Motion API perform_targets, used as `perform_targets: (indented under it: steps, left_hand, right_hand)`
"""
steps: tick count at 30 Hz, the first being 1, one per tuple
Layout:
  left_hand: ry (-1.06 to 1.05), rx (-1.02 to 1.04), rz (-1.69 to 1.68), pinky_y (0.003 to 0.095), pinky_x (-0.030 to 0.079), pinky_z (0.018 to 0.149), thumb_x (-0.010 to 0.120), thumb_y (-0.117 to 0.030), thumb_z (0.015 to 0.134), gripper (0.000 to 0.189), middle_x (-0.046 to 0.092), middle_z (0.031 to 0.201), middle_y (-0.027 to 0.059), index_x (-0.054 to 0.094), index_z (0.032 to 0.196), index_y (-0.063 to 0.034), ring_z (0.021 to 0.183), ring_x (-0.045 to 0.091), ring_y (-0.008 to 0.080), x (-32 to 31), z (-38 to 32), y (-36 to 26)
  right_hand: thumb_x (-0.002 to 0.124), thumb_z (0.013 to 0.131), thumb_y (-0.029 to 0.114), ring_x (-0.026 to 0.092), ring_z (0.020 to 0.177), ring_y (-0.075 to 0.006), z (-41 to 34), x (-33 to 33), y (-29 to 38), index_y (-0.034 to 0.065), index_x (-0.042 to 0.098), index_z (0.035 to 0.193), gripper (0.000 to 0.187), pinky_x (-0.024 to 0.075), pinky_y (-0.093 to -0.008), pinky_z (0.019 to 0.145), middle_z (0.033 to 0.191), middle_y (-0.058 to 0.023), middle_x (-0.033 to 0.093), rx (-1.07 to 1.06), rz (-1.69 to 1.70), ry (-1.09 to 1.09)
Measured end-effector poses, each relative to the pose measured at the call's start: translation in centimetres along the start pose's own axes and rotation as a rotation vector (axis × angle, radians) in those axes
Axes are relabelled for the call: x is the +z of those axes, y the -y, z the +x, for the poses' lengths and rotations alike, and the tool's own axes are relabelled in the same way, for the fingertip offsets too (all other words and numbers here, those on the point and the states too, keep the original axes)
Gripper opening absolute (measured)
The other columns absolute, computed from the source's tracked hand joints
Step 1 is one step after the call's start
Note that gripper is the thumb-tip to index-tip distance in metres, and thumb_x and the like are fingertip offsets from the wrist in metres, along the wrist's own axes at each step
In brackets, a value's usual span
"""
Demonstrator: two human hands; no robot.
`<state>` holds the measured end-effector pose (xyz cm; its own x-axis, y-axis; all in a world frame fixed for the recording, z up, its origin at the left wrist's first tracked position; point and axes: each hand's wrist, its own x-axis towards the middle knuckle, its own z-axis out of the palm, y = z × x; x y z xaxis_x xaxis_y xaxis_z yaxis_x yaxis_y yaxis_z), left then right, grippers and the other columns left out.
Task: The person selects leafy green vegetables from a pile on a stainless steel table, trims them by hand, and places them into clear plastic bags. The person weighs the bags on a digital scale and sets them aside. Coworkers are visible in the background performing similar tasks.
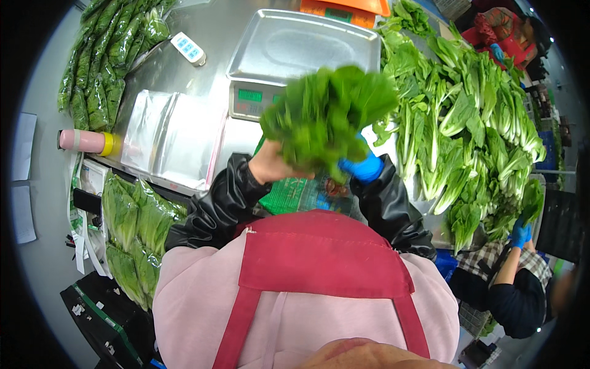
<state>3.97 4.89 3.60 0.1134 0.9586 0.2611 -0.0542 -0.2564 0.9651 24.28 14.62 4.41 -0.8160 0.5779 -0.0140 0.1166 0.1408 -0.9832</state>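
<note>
A bunch of leafy greens (329, 115), blurred by motion, is held up in front of the apron. My left hand (272, 163), bare, grips its lower left side, with some fingers hidden by the leaves. On the lower right, my right hand (364, 163) in a blue glove holds the same bunch, its fingertips partly covered. Behind the leaves stands a weighing scale with a metal pan (304, 46) and a lit green display (250, 95). Beneath my hands lies green printed packaging (283, 196).
Loose leafy greens with pale stalks (442, 115) are heaped on the right. Clear plastic bags (170, 133) lie left of the scale. Bagged greens (99, 64) fill the far left, more (138, 226) nearer. A pink bottle (85, 140) and power strip (188, 48) sit left. Co-workers (511, 272) stand right.
</note>
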Motion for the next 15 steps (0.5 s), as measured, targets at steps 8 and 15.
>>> perform_targets:
  steps: [8,15]
  left_hand:
    - [0.034,-0.179,-0.04,0.0371,0.041,0.103,0.081,-0.019,0.072,0.069,0.054,0.13,0.0115,0.049,0.13,-0.0036,0.119,0.052,0.0261,1.2,-6.1,3.6]
    - [0.002,-0.011,-0.061,0.0353,0.039,0.103,0.083,-0.019,0.07,0.078,0.05,0.13,0.0175,0.042,0.135,-0.0006,0.122,0.049,0.0301,1.3,-3.6,-1.4]
  right_hand:
    - [0.055,0.093,0.013,0.051,0.119,-0.023,-3.7,2.9,-8.3,0.0056,0.04,0.139,0.049,0.0428,-0.0347,0.101,0.135,-0.0123,0.048,-0.033,0.049,0.162]
    - [0.055,0.093,0.016,0.053,0.116,-0.025,-3.6,4.5,-8.4,0.0063,0.043,0.137,0.046,0.0446,-0.0359,0.098,0.132,-0.0134,0.05,0.0,0.028,-0.061]
